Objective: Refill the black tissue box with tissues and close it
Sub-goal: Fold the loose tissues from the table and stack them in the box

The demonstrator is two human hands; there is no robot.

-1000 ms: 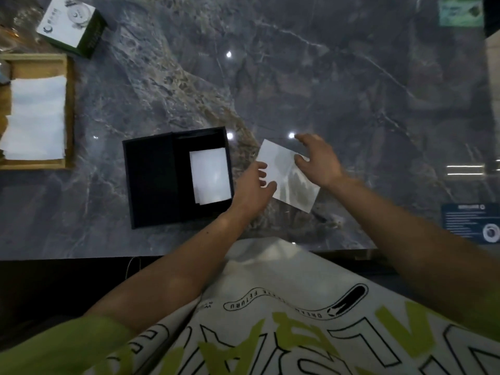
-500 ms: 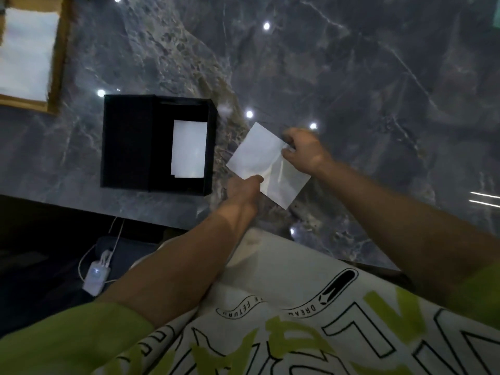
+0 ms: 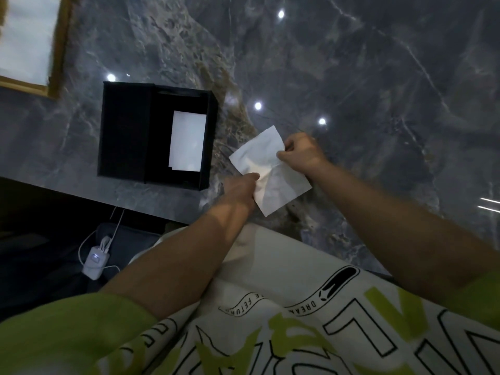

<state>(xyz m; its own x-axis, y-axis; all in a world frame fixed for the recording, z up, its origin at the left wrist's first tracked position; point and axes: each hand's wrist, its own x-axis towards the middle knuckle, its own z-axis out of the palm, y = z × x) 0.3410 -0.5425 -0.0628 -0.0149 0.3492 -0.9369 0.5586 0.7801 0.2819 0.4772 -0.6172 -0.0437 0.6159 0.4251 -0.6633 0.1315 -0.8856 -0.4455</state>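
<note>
Beside the open black tissue box (image 3: 127,133), left hand (image 3: 239,185) and right hand (image 3: 303,152) each pinch 1 tissue (image 3: 267,169) above the desk (image 3: 378,90); folding step judged underway, insertion next.

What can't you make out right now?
Head view only:
- Fingertips of left hand: behind the tissue.
- tray: cut off by the top-left corner, blurred.
- box interior: too dark to judge how full; sheets inside uncountable.
</note>
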